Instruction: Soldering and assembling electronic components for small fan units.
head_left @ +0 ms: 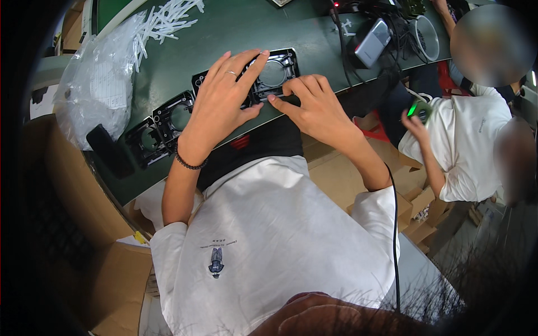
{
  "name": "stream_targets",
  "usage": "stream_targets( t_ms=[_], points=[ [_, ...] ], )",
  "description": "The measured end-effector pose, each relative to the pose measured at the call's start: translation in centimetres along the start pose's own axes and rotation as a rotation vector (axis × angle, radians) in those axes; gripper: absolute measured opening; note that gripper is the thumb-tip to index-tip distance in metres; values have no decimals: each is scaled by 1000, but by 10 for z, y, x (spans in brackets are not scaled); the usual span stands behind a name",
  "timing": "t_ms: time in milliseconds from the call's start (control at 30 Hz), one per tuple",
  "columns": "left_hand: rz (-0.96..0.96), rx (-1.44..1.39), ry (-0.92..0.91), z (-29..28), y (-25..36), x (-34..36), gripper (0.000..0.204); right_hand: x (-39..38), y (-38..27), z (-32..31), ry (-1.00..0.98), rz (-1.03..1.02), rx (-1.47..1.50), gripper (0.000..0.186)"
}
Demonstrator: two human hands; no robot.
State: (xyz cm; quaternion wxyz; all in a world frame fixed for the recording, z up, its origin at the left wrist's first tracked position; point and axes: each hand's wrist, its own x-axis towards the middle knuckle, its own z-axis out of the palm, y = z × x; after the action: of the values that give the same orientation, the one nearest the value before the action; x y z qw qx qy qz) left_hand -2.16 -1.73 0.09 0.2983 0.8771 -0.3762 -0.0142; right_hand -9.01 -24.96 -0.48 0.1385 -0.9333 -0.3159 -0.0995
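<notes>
- Closest, wears a white T-shirt with a small printed figure on the front, and has an open cardboard box low on the left.
- Wears a dark bead bracelet on the left wrist.
- Sets both hands, the left hand and the right hand, near each other but not touching, over a black frame lying by the near edge of the green bench.
- Lays the left across the frame, fingers spread toward its far rim, thumb toward the near edge, covering much of its left part; leaves a round opening visible on the right.
- Touches the frame's near right part with the right, fingers bent, thumb and forefinger slightly apart; firm grip or light touch, cannot tell for either.
- Has two more black frames just left of the left forearm, set aslant on the bench, then a dark oblong object.
- Farther left, has a clear plastic bag beside loose white strips.
- Far right, has a silver-faced box, tangled black cables and a clear cup.
- Also on the right, has a co-worker in white, one hand at a green-lit object.
</notes>
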Motion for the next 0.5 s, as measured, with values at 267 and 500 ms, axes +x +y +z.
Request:
stream_targets(
  t_ms=[267,500],
  points=[
    [34,2,26,-1,0,4,94,-19,-3,-7,66,155,-76,34],
    [48,28,6,1,-1,-1,96,-12,-17,-16,128,330,221,40]
  ],
)
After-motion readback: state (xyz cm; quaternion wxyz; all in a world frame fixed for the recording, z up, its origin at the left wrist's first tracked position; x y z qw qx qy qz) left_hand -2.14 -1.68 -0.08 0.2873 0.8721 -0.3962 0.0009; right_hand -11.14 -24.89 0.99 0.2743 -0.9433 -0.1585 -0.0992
